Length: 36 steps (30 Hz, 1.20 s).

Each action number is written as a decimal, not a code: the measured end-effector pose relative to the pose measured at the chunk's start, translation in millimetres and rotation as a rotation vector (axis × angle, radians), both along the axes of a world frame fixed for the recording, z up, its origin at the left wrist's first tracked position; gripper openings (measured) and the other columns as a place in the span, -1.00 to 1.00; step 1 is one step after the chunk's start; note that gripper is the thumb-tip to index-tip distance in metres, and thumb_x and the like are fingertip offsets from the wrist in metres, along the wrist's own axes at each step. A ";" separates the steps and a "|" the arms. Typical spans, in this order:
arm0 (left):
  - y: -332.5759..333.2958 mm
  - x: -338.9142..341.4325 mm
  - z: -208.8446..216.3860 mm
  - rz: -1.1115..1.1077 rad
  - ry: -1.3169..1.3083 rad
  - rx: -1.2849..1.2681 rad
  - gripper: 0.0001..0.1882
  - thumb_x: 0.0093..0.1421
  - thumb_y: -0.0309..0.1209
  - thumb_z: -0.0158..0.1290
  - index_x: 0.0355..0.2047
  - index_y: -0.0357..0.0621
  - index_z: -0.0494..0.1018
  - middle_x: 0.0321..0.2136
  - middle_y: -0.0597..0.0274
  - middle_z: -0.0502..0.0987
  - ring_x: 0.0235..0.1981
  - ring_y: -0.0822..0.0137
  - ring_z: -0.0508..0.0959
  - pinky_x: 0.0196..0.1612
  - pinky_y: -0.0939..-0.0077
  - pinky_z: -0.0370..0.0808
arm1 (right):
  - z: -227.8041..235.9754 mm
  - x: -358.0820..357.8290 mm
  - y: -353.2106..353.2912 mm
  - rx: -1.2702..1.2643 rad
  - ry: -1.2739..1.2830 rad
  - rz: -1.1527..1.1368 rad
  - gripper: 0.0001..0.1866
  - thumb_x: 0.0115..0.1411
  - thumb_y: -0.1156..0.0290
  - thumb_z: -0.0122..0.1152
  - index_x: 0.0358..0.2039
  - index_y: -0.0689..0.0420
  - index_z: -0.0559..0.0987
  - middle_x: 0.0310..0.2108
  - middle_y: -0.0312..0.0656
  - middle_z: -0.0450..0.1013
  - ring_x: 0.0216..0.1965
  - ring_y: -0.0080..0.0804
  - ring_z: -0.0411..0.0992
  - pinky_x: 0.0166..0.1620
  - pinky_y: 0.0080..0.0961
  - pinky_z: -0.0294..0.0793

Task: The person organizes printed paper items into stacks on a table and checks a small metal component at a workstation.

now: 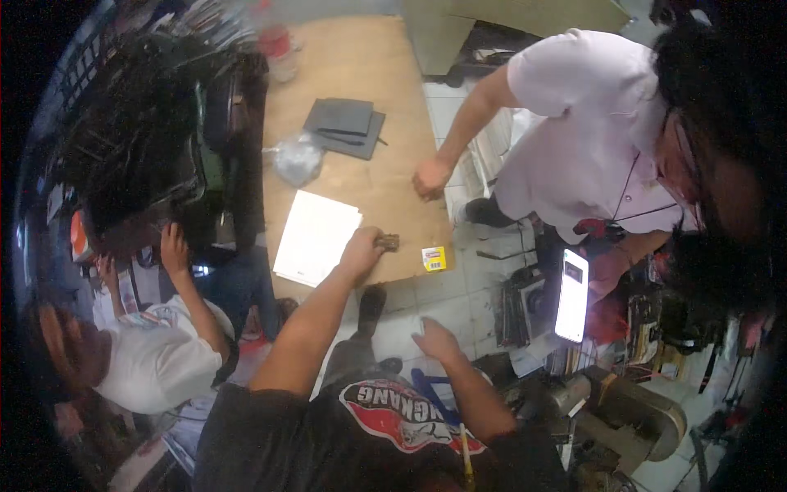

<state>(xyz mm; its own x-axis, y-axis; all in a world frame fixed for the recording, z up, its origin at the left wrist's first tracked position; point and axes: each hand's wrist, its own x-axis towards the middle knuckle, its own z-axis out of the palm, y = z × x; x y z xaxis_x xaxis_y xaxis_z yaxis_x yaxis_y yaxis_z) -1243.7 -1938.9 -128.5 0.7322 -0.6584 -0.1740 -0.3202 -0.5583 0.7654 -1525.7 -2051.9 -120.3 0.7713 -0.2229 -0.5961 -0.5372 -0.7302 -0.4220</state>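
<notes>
A: Two hands from the wearer, both in view. Left hand is on the wooden worktop, fingers curled down onto a small brown block-like obj near the front edge. Can't tell if it's a real grip or just pressing.

B: Where's the obj exactly?

A: Front part of the worktop, just right of a white paper sheet, left of a small yellow sticker. Obj too small/blurred to ID.

B: Right hand?

A: Right hand is off the worktop, over the tiled floor, fingers spread loosely, holding nothing.

B: Other ppl?

A: Person in a pale shirt on the right, fist resting on the worktop edge, other hand holding a lit phone. Another person in a white tee at lower left, hand raised to dark clutter.

B: Other stuff on top?

A: Dark grey flat folders w/ a pen, crumpled clear plastic bag beside them, well apart from the brown obj.
</notes>
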 end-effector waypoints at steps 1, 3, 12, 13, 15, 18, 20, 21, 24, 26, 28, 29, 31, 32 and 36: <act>4.0 -3.3 -1.6 0.022 0.004 0.004 -0.71 -0.04 -0.49 0.16 -0.27 -0.27 0.44 -0.28 -0.10 0.48 -0.19 -0.03 0.47 -0.11 0.23 0.40 | 24.2 45.3 0.3 0.015 0.125 0.034 -0.35 0.07 0.15 0.10 0.13 0.18 0.25 -0.10 0.13 0.38 -0.10 0.04 0.39 -0.05 -0.18 0.38; 5.7 -9.8 -2.7 0.141 -0.002 -0.072 -0.70 -0.03 -0.48 0.16 -0.24 -0.28 0.45 -0.31 -0.09 0.50 -0.17 -0.04 0.47 -0.09 0.26 0.40 | 45.9 104.9 6.9 -0.089 0.174 0.149 -0.21 0.07 0.19 0.11 0.25 0.14 0.03 -0.05 0.09 0.36 -0.08 0.01 0.39 -0.08 -0.12 0.41; 8.2 -1.8 8.4 0.098 0.120 -0.015 -0.68 0.09 -0.41 0.07 -0.14 -0.25 0.46 -0.19 -0.06 0.50 -0.14 0.00 0.48 -0.06 0.29 0.39 | 41.4 173.6 8.0 -0.219 0.104 0.159 -0.27 0.04 0.42 -0.02 0.26 0.10 0.02 0.00 0.11 0.29 -0.06 0.06 0.35 -0.04 -0.17 0.38; 9.4 -0.7 10.2 0.100 0.107 -0.021 -0.68 0.10 -0.39 0.05 -0.13 -0.23 0.46 -0.20 -0.06 0.50 -0.15 0.00 0.48 -0.07 0.29 0.40 | 36.9 172.0 8.8 -0.280 -0.027 0.163 -0.30 0.04 0.44 -0.03 0.24 0.13 0.06 0.02 0.10 0.27 -0.04 0.05 0.34 -0.03 -0.18 0.38; 9.5 2.7 2.1 0.072 0.085 -0.014 -0.68 0.10 -0.38 0.05 -0.13 -0.21 0.46 -0.21 -0.06 0.50 -0.16 0.00 0.49 -0.08 0.29 0.41 | 27.8 170.7 5.6 -0.338 -0.158 0.167 -0.33 0.05 0.45 -0.04 0.22 0.16 0.09 0.04 0.10 0.26 -0.02 0.05 0.33 -0.02 -0.19 0.38; 10.8 4.6 -9.3 0.058 0.059 -0.008 -0.68 0.11 -0.36 0.05 -0.13 -0.19 0.47 -0.23 -0.06 0.50 -0.19 -0.01 0.49 -0.11 0.27 0.41 | 25.0 178.1 0.5 -0.394 -0.305 0.202 -0.38 0.04 0.46 -0.04 0.17 0.24 0.16 0.08 0.10 0.23 0.01 0.04 0.30 -0.02 -0.18 0.37; 7.7 4.5 -10.0 0.066 0.057 -0.015 -0.68 0.11 -0.35 0.05 -0.13 -0.18 0.48 -0.24 -0.06 0.50 -0.20 -0.01 0.49 -0.12 0.26 0.41 | 18.3 177.7 -5.4 -0.366 -0.318 0.252 -0.40 0.04 0.46 -0.03 0.14 0.31 0.19 0.10 0.13 0.20 0.04 0.03 0.28 0.01 -0.19 0.36; 6.5 4.0 -10.2 0.064 0.053 -0.005 -0.68 0.11 -0.34 0.05 -0.13 -0.18 0.48 -0.26 -0.05 0.51 -0.22 -0.01 0.49 -0.13 0.26 0.42 | 14.8 176.9 -6.3 -0.368 -0.316 0.248 -0.40 0.04 0.46 -0.03 0.14 0.31 0.19 0.10 0.13 0.20 0.04 0.03 0.28 0.01 -0.19 0.36; 7.9 5.4 -11.3 0.066 0.043 0.012 -0.68 0.11 -0.33 0.05 -0.14 -0.18 0.49 -0.28 -0.05 0.51 -0.24 -0.01 0.50 -0.15 0.25 0.42 | 11.0 178.9 -2.5 -0.271 -0.134 0.224 -0.35 0.08 0.39 -0.09 0.22 0.23 0.10 0.26 -0.05 0.01 0.21 -0.18 0.12 0.12 -0.20 0.23; 8.3 4.9 -10.5 0.063 0.043 0.015 -0.68 0.11 -0.32 0.05 -0.14 -0.18 0.49 -0.29 -0.05 0.51 -0.24 -0.01 0.50 -0.15 0.25 0.42 | 13.5 176.6 0.1 -0.254 -0.121 0.212 -0.35 0.08 0.39 -0.09 0.22 0.24 0.08 0.28 -0.04 -0.02 0.23 -0.19 0.08 0.16 -0.21 0.18; 7.8 4.7 -8.9 0.060 0.053 0.018 -0.68 0.10 -0.34 0.06 -0.15 -0.18 0.49 -0.29 -0.05 0.51 -0.24 0.00 0.50 -0.15 0.26 0.42 | 11.5 171.7 0.7 -0.294 -0.261 0.222 -0.36 0.04 0.41 -0.04 0.17 0.29 0.13 0.19 0.07 0.08 0.13 -0.06 0.17 0.10 -0.20 0.25; 7.4 5.2 -7.8 0.058 0.056 0.018 -0.68 0.10 -0.34 0.06 -0.15 -0.18 0.49 -0.29 -0.05 0.51 -0.24 0.00 0.50 -0.15 0.26 0.42 | 11.3 170.3 0.7 -0.333 -0.402 0.232 -0.36 0.00 0.44 0.01 0.13 0.34 0.18 0.10 0.18 0.18 0.04 0.06 0.26 0.03 -0.20 0.32; 7.5 6.5 -6.7 0.063 0.056 0.013 -0.69 0.08 -0.37 0.07 -0.14 -0.19 0.49 -0.28 -0.04 0.51 -0.24 0.01 0.50 -0.14 0.27 0.42 | 19.6 175.6 -1.0 -0.279 -0.228 0.226 -0.30 0.03 0.35 0.03 0.19 0.29 0.09 0.19 0.07 0.06 0.15 -0.06 0.15 0.12 -0.22 0.21; 7.9 7.3 -6.7 0.066 0.060 0.013 -0.69 0.08 -0.37 0.07 -0.14 -0.19 0.49 -0.28 -0.04 0.51 -0.24 0.01 0.50 -0.14 0.27 0.42 | 25.8 179.1 -0.5 -0.224 -0.058 0.220 -0.23 0.06 0.27 0.05 0.25 0.23 0.01 0.29 -0.03 -0.06 0.26 -0.18 0.03 0.21 -0.24 0.09; 6.3 9.9 -3.9 0.087 0.087 0.006 -0.69 0.07 -0.39 0.08 -0.15 -0.18 0.49 -0.27 -0.03 0.51 -0.23 0.01 0.50 -0.12 0.28 0.42 | 25.0 180.9 -1.4 -0.236 -0.048 0.228 -0.16 0.03 0.22 0.11 0.26 0.23 -0.03 0.29 -0.02 -0.06 0.26 -0.16 0.03 0.20 -0.22 0.13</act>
